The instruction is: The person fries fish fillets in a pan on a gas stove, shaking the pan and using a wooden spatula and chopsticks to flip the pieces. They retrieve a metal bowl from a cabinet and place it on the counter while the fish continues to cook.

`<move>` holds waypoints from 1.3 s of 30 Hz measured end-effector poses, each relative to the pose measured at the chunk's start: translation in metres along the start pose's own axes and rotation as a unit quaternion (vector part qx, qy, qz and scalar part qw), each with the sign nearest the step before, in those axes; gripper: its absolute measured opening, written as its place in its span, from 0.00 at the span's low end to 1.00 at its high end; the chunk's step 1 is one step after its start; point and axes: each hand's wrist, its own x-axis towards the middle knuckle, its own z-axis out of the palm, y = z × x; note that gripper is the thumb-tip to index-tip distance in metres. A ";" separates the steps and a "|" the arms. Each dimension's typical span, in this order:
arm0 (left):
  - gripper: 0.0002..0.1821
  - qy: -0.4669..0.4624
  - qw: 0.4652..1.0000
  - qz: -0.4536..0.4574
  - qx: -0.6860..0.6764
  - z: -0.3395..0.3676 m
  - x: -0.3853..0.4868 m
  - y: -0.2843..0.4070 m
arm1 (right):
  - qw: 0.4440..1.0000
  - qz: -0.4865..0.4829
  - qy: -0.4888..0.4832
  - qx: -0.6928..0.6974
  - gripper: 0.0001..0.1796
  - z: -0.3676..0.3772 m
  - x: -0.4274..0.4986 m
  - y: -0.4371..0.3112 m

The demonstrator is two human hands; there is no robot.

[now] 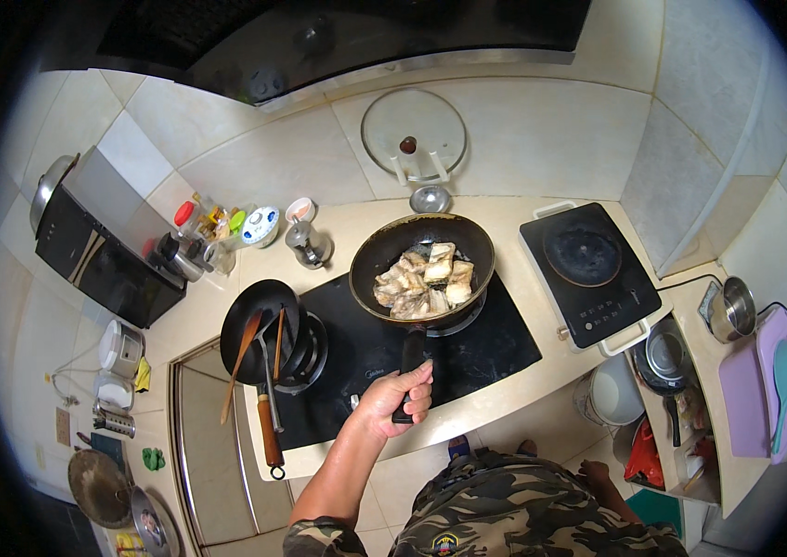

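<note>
My left hand (397, 400) is closed around the black handle (413, 351) of a deep frying pan (365, 268). The pan is over the right burner (466, 322) of a black glass gas hob (358, 418); whether it rests fully on the burner cannot be told. Browned pieces of what looks like fish (428, 278) are bunched in it, towards the middle and right. Down beside my body hangs my right hand (595, 473), touching no visible thing; its finger positions are too small to make out.
On the left burner sits a black wok (243, 306) carrying a wooden spatula (243, 348), a metal utensil (268, 362) and chopsticks (280, 341). A portable induction cooker (585, 278) stands to the right. Behind are a moka pot (306, 244) and a glass lid (414, 118) on wall hooks.
</note>
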 end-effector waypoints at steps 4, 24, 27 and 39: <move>0.13 0.024 0.999 0.015 0.038 -0.002 0.000 -0.005 | 0.999 -0.002 -0.012 -0.033 0.16 0.002 -0.001 -0.005; 0.18 0.071 0.985 0.059 0.144 -0.021 0.007 -0.030 | 0.999 0.001 -0.006 -0.033 0.17 -0.002 -0.005 0.003; 0.18 0.074 0.985 0.072 0.141 -0.025 0.009 -0.036 | 1.000 0.010 -0.006 -0.026 0.17 -0.002 -0.003 0.005; 0.13 0.095 0.978 0.106 0.155 -0.030 0.017 -0.055 | 0.999 0.012 -0.020 -0.028 0.17 0.001 -0.004 0.000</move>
